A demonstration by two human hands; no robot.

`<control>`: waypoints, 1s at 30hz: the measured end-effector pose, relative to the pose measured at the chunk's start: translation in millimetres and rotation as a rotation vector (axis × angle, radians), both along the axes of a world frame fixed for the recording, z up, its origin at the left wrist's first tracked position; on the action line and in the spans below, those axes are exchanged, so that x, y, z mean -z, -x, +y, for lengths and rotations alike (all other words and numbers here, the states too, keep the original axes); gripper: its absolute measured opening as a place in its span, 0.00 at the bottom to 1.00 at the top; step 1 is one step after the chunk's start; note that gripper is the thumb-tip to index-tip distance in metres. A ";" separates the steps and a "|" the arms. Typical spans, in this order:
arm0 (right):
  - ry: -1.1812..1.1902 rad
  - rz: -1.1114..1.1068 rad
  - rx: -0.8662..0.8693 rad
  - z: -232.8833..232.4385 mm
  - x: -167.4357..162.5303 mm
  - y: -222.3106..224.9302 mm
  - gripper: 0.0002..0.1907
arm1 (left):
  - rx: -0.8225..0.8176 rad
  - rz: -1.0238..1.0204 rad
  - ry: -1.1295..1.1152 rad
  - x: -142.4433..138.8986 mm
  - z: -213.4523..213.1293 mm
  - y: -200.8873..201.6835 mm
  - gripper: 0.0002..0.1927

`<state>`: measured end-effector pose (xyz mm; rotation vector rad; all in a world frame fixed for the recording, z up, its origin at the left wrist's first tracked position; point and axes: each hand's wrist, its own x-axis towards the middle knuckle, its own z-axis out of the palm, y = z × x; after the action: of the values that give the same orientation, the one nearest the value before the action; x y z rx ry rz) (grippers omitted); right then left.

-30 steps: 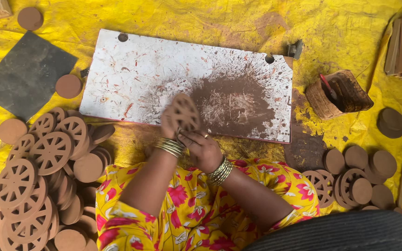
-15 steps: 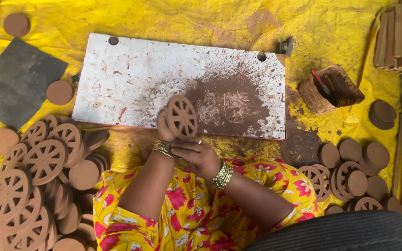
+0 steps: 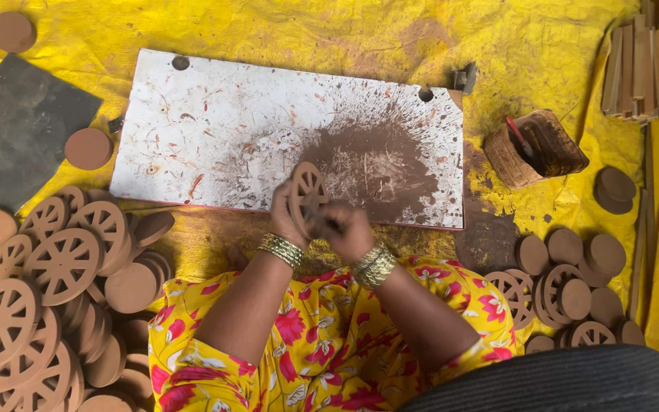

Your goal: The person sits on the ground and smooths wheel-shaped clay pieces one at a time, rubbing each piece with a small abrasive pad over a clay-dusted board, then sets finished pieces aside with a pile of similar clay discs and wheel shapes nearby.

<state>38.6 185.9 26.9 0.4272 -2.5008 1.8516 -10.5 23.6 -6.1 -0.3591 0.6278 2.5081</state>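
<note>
A yellow sheet (image 3: 329, 23) fills the frame, with a white board (image 3: 215, 130) across its upper middle. At centre, the left hand (image 3: 287, 217) grips a clay wheel (image 3: 306, 191) upright over the board's lower edge; the right hand (image 3: 345, 229) closes against it, blurred.

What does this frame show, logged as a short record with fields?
setting: yellow sheet on the ground
work surface: white board, brown-stained at right
left hand: holds spoked clay wheel upright
right hand: against the wheel's lower edge, blurred
left side: pile of finished wheels
right side: plain discs, small tool pot
</note>
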 end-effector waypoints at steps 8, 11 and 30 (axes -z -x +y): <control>-0.544 -0.397 0.484 12.4 4.0 13.8 0.06 | -0.049 -0.147 0.065 1.4 6.9 -1.5 0.24; -0.161 -0.183 0.274 17.7 6.0 16.9 0.04 | -0.006 -0.108 0.055 1.5 6.8 -1.7 0.24; -0.064 -0.349 0.266 10.8 -27.0 0.5 0.03 | 0.061 -0.175 -0.054 19.1 10.2 -9.2 0.28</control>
<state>38.1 196.7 53.9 -0.2440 -2.6647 1.8783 -1.4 33.7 -25.2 -0.5247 0.4936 2.3981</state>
